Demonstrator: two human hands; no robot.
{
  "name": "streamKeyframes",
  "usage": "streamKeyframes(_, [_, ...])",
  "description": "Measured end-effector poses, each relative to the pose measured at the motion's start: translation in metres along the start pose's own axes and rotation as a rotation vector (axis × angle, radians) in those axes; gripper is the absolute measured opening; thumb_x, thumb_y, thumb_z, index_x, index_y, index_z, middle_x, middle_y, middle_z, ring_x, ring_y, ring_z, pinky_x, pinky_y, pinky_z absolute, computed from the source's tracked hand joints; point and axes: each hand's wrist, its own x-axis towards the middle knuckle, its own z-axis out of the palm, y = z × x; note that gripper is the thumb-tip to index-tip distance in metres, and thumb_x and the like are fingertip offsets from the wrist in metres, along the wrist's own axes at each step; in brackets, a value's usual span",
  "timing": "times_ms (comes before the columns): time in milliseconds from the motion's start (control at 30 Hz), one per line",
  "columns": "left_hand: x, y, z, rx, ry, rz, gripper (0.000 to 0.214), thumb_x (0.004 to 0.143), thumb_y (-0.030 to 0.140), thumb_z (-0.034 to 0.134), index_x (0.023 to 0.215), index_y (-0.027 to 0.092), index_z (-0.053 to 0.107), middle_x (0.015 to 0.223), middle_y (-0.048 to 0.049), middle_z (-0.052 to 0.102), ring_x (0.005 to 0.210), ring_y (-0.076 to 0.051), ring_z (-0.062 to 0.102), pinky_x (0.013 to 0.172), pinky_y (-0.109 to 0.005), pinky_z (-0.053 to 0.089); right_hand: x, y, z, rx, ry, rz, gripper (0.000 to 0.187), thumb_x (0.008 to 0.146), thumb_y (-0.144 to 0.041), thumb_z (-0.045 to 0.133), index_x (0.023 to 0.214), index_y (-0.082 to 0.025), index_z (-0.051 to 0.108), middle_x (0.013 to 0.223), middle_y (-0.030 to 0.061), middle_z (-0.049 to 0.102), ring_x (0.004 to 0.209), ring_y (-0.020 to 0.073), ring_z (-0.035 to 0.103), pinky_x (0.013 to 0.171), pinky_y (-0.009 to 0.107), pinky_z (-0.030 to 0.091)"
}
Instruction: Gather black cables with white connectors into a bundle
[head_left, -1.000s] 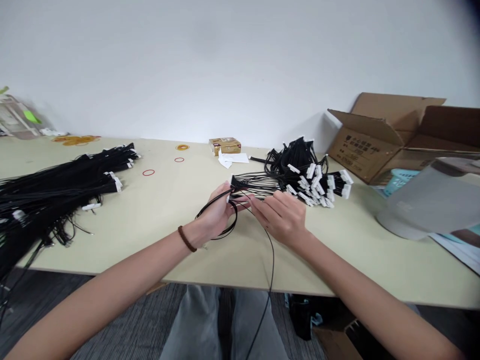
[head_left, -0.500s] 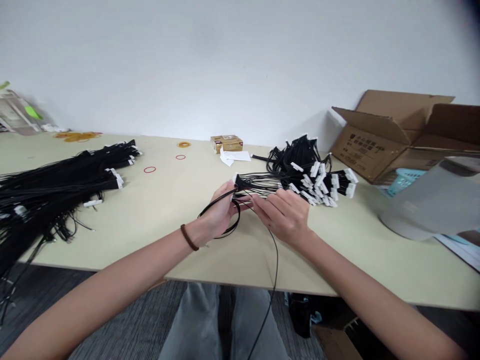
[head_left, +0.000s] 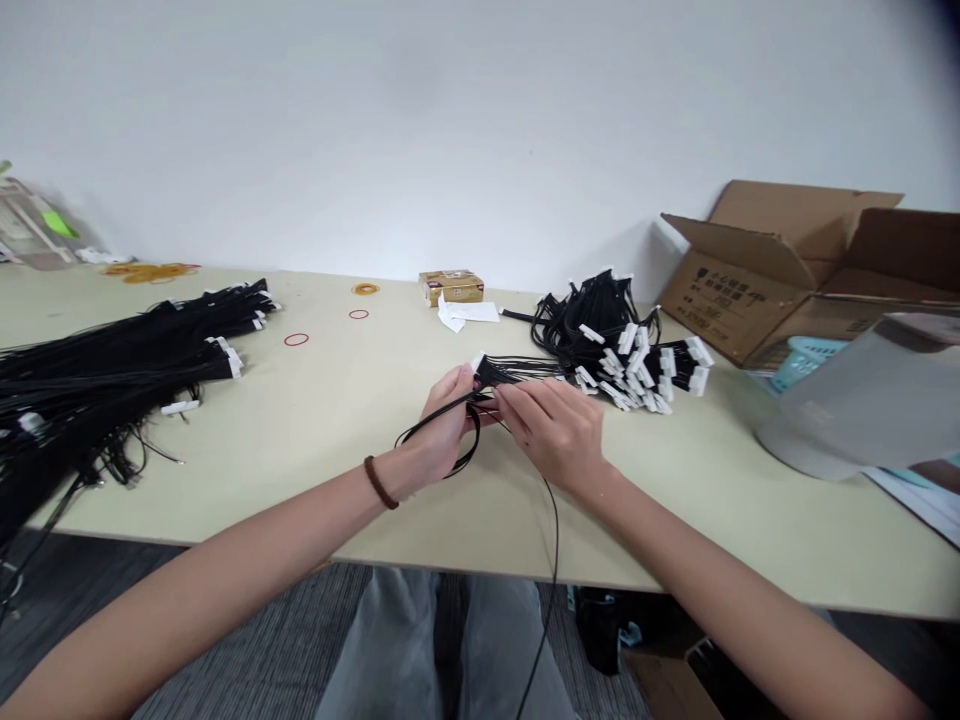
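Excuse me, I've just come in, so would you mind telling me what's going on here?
A person is working on black wires at a table. The left hand holds them near a white connector, and the right hand is closed on them just beside it; which strand it pinches is hidden. One thin wire hangs over the table's front edge. A white-tipped pile lies beyond the right hand, with another black bundle at the left.

Plain whitish wall (head_left: pixel 375 130) spans ten to two o'clock, soft shadow (head_left: pixel 637 255) on it near two. Pale cream tabletop (head_left: pixel 300 420) stretches from nine to three. Dark grey streaked floor (head_left: pixel 259 655) shows at seven. Light even, diffuse.
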Motion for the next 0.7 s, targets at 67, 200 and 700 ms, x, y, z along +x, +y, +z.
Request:
streamKeyframes(67, [0.0000,-0.0017,-0.0005,0.004,-0.012,0.012,0.019,0.085,0.032,0.043,0.083,0.016,0.054,0.084,-0.0047,0.061,0.068,-0.013,0.058,0.073,-0.033,0.048,-0.0001,-0.0001,0.0012,0.003,0.007,0.026,0.010,0.077,-0.011,0.057,0.083,-0.019,0.057,0.070,-0.0019,0.062,0.065,0.0091,0.052,0.059,0.023,0.035])
streamKeyframes(200, [0.0003,-0.0042,-0.0023,-0.005,-0.026,0.011,0.019,0.084,0.032,0.043,0.079,0.016,0.054,0.082,-0.0040,0.060,0.067,-0.013,0.058,0.074,-0.034,0.047,0.0009,0.0010,0.0022,0.008,0.017,0.094,0.006,0.079,-0.014,0.056,0.080,-0.020,0.056,0.075,-0.0014,0.063,0.064,0.0084,0.052,0.058,0.023,0.034])
streamKeyframes(700, [-0.0003,-0.0056,-0.0022,0.043,-0.020,0.068,0.020,0.083,0.034,0.044,0.079,0.016,0.052,0.086,-0.0050,0.060,0.066,-0.012,0.058,0.071,-0.031,0.050,-0.0011,0.0086,0.0021,0.096,0.035,0.007,0.013,0.077,-0.011,0.058,0.087,-0.019,0.056,0.077,-0.0006,0.064,0.066,0.0100,0.052,0.059,0.024,0.037])
